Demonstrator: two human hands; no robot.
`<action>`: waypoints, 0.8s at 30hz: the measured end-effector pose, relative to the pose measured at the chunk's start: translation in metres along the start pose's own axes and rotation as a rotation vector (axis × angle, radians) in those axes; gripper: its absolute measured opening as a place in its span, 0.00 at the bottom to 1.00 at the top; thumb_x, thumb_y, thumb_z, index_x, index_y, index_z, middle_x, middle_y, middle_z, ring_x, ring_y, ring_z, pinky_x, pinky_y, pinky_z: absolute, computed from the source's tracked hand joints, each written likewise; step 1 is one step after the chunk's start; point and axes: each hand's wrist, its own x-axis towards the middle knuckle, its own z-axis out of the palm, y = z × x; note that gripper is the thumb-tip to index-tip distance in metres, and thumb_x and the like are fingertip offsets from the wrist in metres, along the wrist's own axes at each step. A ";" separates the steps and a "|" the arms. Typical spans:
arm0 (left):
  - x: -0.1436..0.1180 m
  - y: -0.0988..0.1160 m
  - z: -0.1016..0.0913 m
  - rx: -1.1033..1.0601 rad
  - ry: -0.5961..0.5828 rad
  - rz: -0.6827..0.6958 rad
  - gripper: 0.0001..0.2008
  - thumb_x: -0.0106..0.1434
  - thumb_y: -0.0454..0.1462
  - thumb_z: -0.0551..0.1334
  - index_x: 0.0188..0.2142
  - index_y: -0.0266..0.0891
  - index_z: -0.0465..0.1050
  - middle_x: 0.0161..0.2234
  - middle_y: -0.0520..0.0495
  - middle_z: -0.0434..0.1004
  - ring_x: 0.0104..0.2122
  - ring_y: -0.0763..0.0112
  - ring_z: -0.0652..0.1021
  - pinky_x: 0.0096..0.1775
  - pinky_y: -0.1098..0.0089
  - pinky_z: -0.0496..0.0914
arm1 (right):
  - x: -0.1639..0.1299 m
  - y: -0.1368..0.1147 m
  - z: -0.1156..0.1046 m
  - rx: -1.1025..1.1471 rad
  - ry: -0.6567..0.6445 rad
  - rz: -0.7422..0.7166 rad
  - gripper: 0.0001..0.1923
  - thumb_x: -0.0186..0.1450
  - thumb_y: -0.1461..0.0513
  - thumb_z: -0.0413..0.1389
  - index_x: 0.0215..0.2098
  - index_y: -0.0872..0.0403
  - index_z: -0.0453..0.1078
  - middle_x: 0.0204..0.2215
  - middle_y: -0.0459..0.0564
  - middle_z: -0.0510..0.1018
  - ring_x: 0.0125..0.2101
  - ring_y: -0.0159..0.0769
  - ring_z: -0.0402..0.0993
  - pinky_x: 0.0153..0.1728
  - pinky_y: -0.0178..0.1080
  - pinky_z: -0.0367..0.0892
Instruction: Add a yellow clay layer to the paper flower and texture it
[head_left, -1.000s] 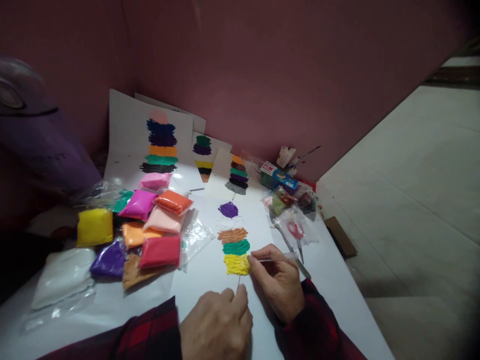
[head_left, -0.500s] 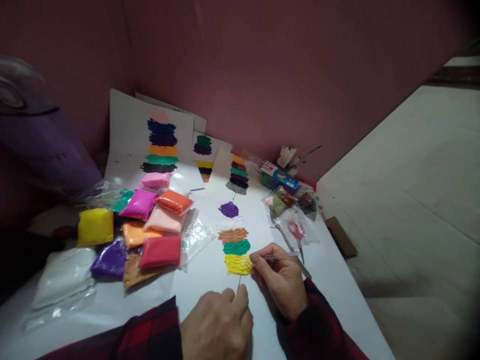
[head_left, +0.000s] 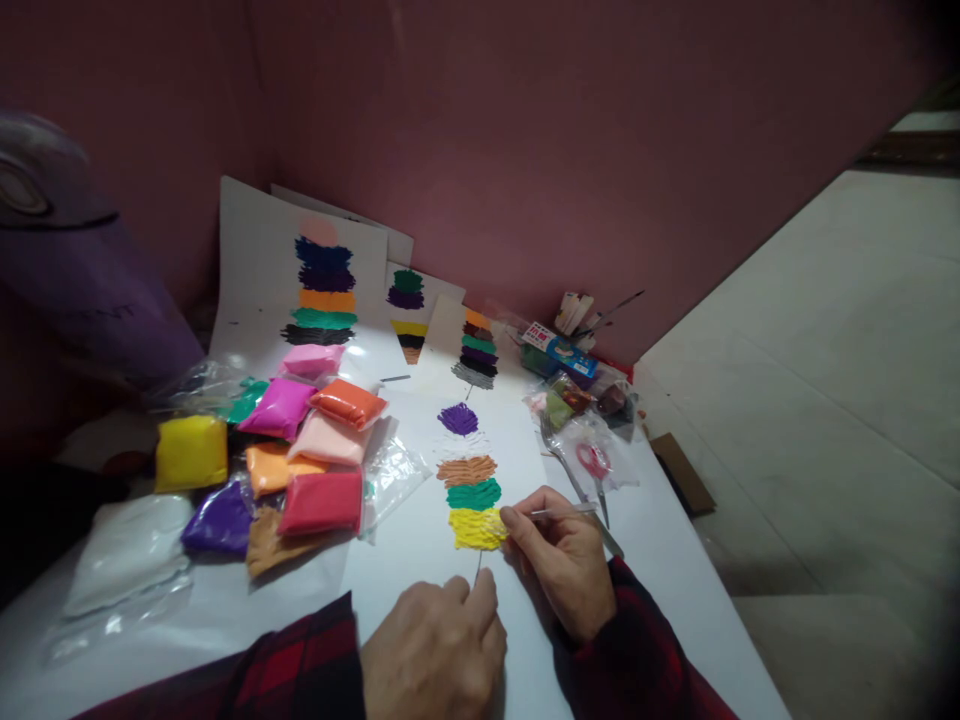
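On a white sheet of paper [head_left: 401, 590], bands of soft clay form a column: purple [head_left: 457, 419], white, brown [head_left: 466, 470], green [head_left: 473, 494] and, lowest, a ridged yellow band [head_left: 476, 530]. My right hand [head_left: 562, 560] is closed in a pinch around a thin translucent stick [head_left: 566, 511], its fingertips at the right edge of the yellow band. Below that band, my left hand [head_left: 439, 645] lies on the paper with fingers bent and pointing forward, holding nothing I can see. A thin dark line runs from the yellow clay towards its index finger.
Packets of coloured clay [head_left: 322, 503] are heaped at left, beside a large purple bottle [head_left: 82, 250]. Finished clay sheets [head_left: 255, 260] lean on the pink wall. Scissors [head_left: 594, 462], a fork [head_left: 562, 460] and a blue box [head_left: 559, 350] lie at right, near the table's edge.
My right hand and the stick have shifted very slightly at the edge of the yellow clay. The left hand stays in place.
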 end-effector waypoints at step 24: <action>-0.001 0.002 0.001 0.007 0.021 -0.023 0.06 0.63 0.30 0.62 0.39 0.35 0.75 0.45 0.45 0.79 0.28 0.65 0.78 0.22 0.67 0.71 | 0.001 -0.002 0.002 -0.062 0.047 0.036 0.18 0.62 0.50 0.60 0.26 0.54 0.63 0.13 0.41 0.70 0.12 0.25 0.58 0.14 0.29 0.53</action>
